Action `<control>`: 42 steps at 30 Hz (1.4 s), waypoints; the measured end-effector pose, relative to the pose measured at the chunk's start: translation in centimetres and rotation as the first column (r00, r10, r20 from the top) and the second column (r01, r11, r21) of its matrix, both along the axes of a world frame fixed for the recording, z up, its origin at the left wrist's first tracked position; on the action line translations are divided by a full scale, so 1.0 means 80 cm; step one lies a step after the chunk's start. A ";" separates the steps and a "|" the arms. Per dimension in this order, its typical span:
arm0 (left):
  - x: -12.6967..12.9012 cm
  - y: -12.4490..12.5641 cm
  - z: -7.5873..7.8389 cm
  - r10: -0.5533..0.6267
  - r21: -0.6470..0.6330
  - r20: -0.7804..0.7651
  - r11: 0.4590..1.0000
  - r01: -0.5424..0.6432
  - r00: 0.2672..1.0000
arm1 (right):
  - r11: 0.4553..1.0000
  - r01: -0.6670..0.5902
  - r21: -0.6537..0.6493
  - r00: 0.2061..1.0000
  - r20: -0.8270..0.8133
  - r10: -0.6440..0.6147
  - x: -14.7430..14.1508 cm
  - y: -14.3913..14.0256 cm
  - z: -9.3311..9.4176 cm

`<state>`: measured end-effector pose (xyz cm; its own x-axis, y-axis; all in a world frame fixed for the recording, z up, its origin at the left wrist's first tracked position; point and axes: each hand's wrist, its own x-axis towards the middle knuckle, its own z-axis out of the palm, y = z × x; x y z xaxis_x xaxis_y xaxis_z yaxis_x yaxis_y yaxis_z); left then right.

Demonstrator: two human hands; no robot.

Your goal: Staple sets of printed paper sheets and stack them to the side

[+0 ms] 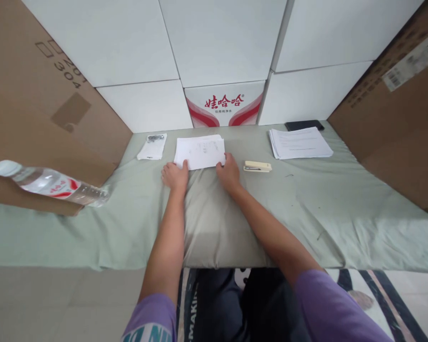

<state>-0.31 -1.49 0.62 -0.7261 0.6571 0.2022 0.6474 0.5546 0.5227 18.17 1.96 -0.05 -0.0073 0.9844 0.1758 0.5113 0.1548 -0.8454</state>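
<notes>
A thin stack of white printed paper sheets [200,151] lies flat in the middle of the pale green cloth [306,199] that covers the low table. Both hands rest on its near edge. The left hand [175,175] presses the near left corner with the thumb on top of the sheets, and the right hand [228,172] holds the near right corner in the same way. It seems the fingers pinch the paper lightly, probably to keep the sheets square and aligned, but I cannot tell if the fingers go under the stack.

Just beside the right hand lies a small cream stapler [257,166], close enough to reach easily. Further right is a second pile of white papers [299,142], with a black phone [304,125] behind it. On the left there is a small white paper packet [151,147], and a clear plastic water bottle [50,183] lies on its side against a brown cardboard box [39,95].
</notes>
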 end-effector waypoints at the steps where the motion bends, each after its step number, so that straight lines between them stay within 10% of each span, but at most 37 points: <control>1: 0.000 0.000 0.001 -0.002 0.003 0.008 1.000 0.002 1.000 | 1.000 0.001 -0.011 1.000 -0.004 -0.001 0.000 0.000 0.000; 18: -0.005 -0.004 0.000 -0.095 0.108 -0.026 0.989 0.097 0.995 | 1.000 0.003 -0.025 1.000 0.006 -0.003 0.002 0.001 -0.001; 42: -0.027 0.000 -0.004 -0.172 0.304 0.310 0.950 0.073 0.935 | 0.998 0.054 -0.027 0.989 -0.135 -0.058 0.010 0.013 -0.006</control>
